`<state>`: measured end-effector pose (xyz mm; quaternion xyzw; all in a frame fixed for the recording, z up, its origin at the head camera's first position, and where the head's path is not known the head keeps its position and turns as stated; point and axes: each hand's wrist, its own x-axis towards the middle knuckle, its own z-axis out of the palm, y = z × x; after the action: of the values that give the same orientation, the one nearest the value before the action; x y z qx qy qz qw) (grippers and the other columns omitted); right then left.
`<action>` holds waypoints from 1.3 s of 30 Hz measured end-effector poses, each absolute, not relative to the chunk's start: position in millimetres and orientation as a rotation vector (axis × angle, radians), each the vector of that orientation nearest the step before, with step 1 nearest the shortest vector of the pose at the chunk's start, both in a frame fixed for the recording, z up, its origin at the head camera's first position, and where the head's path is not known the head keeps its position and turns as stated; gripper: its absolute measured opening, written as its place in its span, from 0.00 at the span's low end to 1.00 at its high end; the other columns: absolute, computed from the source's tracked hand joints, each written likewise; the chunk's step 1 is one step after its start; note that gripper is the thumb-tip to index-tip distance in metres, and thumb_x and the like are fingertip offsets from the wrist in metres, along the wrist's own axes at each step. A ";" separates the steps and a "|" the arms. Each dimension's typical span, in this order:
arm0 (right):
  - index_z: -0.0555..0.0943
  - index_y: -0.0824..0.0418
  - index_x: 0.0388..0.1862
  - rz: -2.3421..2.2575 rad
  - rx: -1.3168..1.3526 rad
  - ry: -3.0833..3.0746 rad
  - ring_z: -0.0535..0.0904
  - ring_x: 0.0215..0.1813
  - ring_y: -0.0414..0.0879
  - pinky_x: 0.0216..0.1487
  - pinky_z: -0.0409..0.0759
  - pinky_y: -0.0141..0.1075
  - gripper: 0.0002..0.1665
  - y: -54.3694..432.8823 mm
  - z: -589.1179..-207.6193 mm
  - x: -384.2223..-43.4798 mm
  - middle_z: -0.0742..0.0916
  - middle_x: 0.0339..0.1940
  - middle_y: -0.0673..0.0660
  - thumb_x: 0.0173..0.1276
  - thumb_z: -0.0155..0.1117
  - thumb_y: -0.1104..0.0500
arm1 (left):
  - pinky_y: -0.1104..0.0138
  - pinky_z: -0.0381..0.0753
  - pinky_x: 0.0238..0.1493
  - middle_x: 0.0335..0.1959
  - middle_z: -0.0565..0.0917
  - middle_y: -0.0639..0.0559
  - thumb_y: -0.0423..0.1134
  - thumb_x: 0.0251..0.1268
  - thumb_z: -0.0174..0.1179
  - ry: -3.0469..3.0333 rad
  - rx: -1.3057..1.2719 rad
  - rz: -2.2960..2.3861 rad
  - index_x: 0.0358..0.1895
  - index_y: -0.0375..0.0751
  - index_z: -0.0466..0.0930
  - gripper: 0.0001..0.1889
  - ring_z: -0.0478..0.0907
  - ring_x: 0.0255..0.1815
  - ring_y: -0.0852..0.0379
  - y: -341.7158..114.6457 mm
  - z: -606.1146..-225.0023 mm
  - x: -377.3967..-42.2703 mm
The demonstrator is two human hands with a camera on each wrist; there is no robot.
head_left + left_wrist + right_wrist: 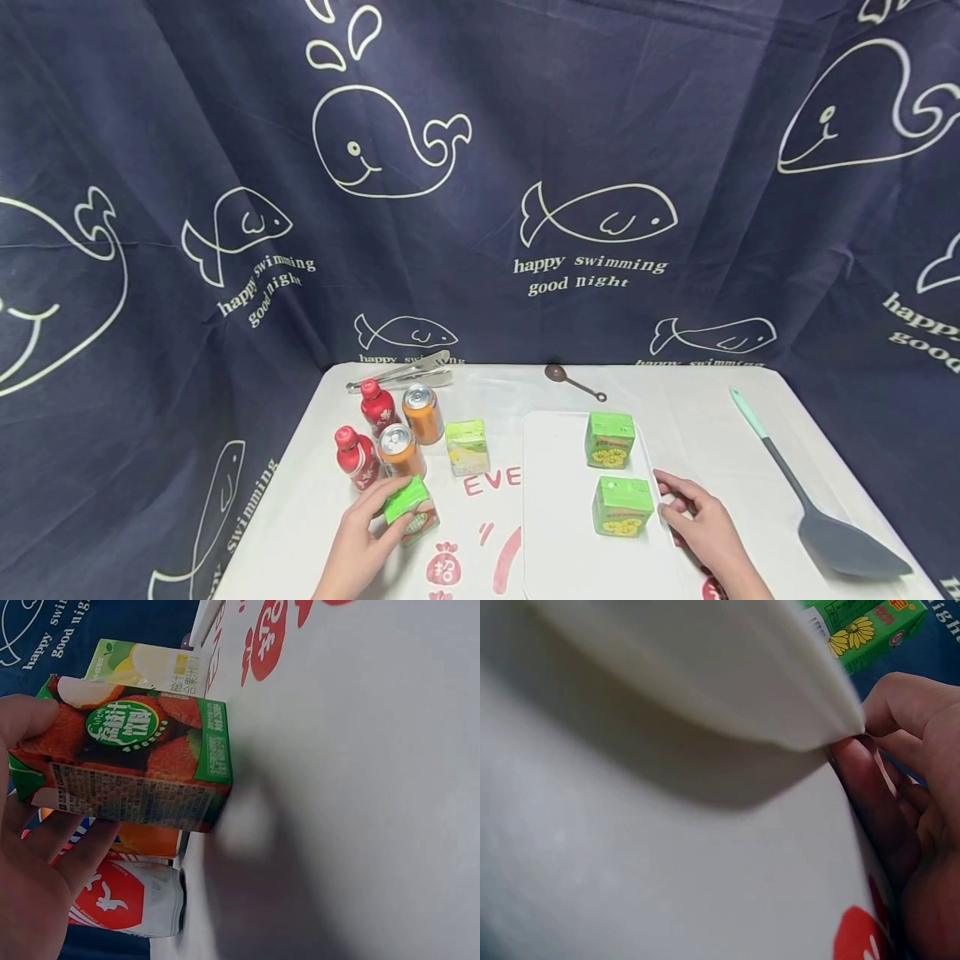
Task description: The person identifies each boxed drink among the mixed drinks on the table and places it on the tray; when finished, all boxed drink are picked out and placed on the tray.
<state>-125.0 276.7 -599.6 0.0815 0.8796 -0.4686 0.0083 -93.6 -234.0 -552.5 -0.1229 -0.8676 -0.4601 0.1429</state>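
My left hand [365, 533] grips a green-topped juice box [142, 750] with red fruit pictures, thumb on one side and fingers on the other. In the head view it is just in front of two orange cans [400, 451] and two red bottles [357, 457]. Whether the box touches the table cannot be told. My right hand [701, 521] pinches the right rim of a white tray [558, 500] between thumb and fingers. On the tray stand two green juice boxes with yellow flowers, a rear one [610, 442] and a front one [622, 508].
A pale green and yellow juice box [468, 448] stands left of the tray. Metal tongs [408, 372] lie at the back left, and a small brown spoon [573, 382] behind the tray. A grey spatula [832, 533] lies at the right. A dark curtain [480, 167] hangs behind the table.
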 end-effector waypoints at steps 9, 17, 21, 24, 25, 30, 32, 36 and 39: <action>0.74 0.65 0.74 -1.502 0.276 2.718 0.77 0.33 0.43 0.24 0.82 0.34 0.35 276.0 -598.0 -124.6 0.82 0.55 0.61 0.67 0.67 0.67 | 0.60 0.89 0.51 0.60 0.85 0.57 0.32 0.58 0.78 -2.466 -0.258 -1.362 0.62 0.51 0.85 0.27 0.83 0.59 0.54 -229.7 -555.0 -91.8; 0.73 0.65 0.75 -1.469 0.266 2.730 0.76 0.37 0.43 0.25 0.82 0.33 0.36 276.1 -598.1 -124.6 0.82 0.58 0.62 0.68 0.67 0.66 | 0.60 0.89 0.49 0.59 0.86 0.53 0.32 0.57 0.79 -2.427 -0.224 -1.384 0.60 0.50 0.87 0.26 0.84 0.57 0.53 -227.8 -556.6 -91.6; 0.73 0.65 0.75 -1.430 0.243 2.758 0.74 0.41 0.43 0.30 0.81 0.31 0.36 276.9 -598.4 -125.1 0.82 0.59 0.62 0.68 0.67 0.65 | 0.60 0.89 0.51 0.60 0.86 0.51 0.31 0.57 0.78 -2.420 -0.225 -1.392 0.60 0.48 0.87 0.25 0.84 0.58 0.50 -226.9 -556.6 -91.8; 0.73 0.65 0.75 -1.416 0.241 2.767 0.74 0.43 0.44 0.33 0.81 0.30 0.36 276.8 -598.3 -125.1 0.82 0.60 0.61 0.68 0.67 0.65 | 0.61 0.88 0.54 0.61 0.86 0.51 0.31 0.58 0.77 -2.424 -0.217 -1.399 0.61 0.46 0.86 0.25 0.83 0.60 0.49 -225.7 -556.0 -92.3; 0.73 0.65 0.75 -1.410 0.241 2.771 0.74 0.43 0.44 0.35 0.80 0.30 0.36 276.9 -598.1 -125.3 0.82 0.60 0.61 0.68 0.68 0.65 | 0.62 0.87 0.55 0.61 0.86 0.51 0.31 0.58 0.77 -2.428 -0.208 -1.407 0.61 0.46 0.86 0.25 0.83 0.61 0.49 -225.1 -555.6 -92.5; 0.73 0.65 0.75 -1.404 0.241 2.774 0.74 0.43 0.44 0.37 0.79 0.29 0.36 277.5 -597.7 -125.8 0.83 0.59 0.61 0.68 0.68 0.65 | 0.62 0.85 0.58 0.62 0.85 0.52 0.33 0.59 0.77 -2.450 -0.199 -1.445 0.61 0.46 0.86 0.25 0.81 0.64 0.51 -222.0 -551.9 -93.8; 0.73 0.65 0.75 -1.404 0.241 2.773 0.74 0.43 0.44 0.37 0.80 0.29 0.36 277.6 -597.7 -125.8 0.82 0.59 0.60 0.68 0.68 0.65 | 0.62 0.85 0.59 0.61 0.85 0.52 0.33 0.60 0.77 -2.458 -0.204 -1.458 0.61 0.46 0.86 0.24 0.80 0.64 0.52 -220.4 -550.2 -94.3; 0.73 0.65 0.75 -1.386 0.238 2.784 0.74 0.44 0.44 0.38 0.79 0.29 0.35 277.7 -597.8 -126.0 0.83 0.59 0.60 0.68 0.68 0.64 | 0.59 0.84 0.61 0.60 0.86 0.55 0.34 0.60 0.77 -2.465 -0.222 -1.457 0.61 0.48 0.86 0.24 0.80 0.64 0.55 -216.4 -547.6 -96.1; 0.73 0.64 0.75 -1.379 0.238 2.787 0.74 0.45 0.44 0.39 0.78 0.29 0.36 277.7 -597.8 -126.0 0.83 0.59 0.60 0.68 0.68 0.64 | 0.58 0.84 0.61 0.58 0.86 0.59 0.34 0.59 0.77 -2.469 -0.235 -1.447 0.60 0.52 0.87 0.24 0.81 0.63 0.57 -213.1 -546.9 -98.3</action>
<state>-126.0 277.7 -597.8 0.0763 0.8936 -0.4422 0.0114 -98.3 -213.1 -546.9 -0.0810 -0.8520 -0.4994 0.1346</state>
